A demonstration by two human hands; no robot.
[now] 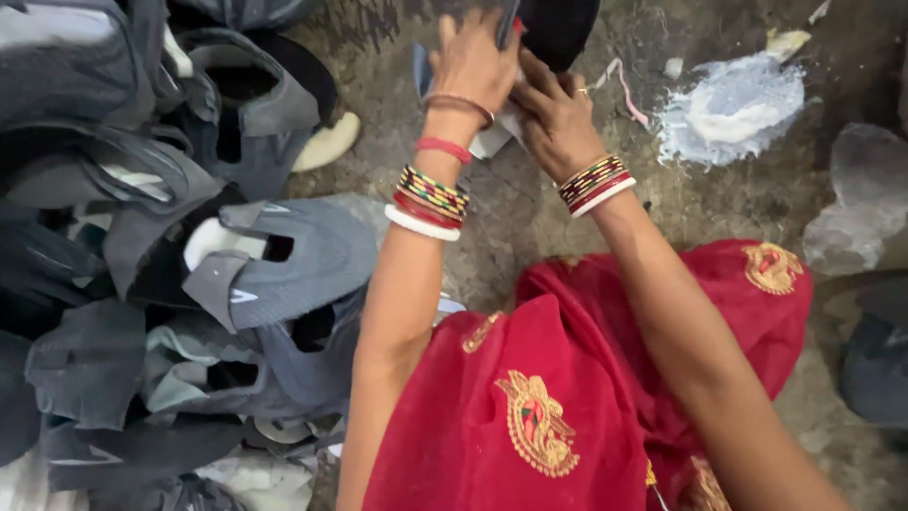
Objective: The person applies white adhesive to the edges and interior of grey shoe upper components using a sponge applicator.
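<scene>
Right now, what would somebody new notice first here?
Probably the bright red cloth with gold patterns, low in the middle. Above it, the left hand and right hand, wrists stacked with colourful bangles, work a dark piece at the top edge. A heap of grey shoe uppers fills the left side.

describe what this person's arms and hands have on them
Both forearms are bare, with no sleeves. The left hand has a thin bangle and a red band at its wrist, then a stack of multicoloured bangles ending in a white one. The right hand wears a ring and a similar bangle stack.
</scene>
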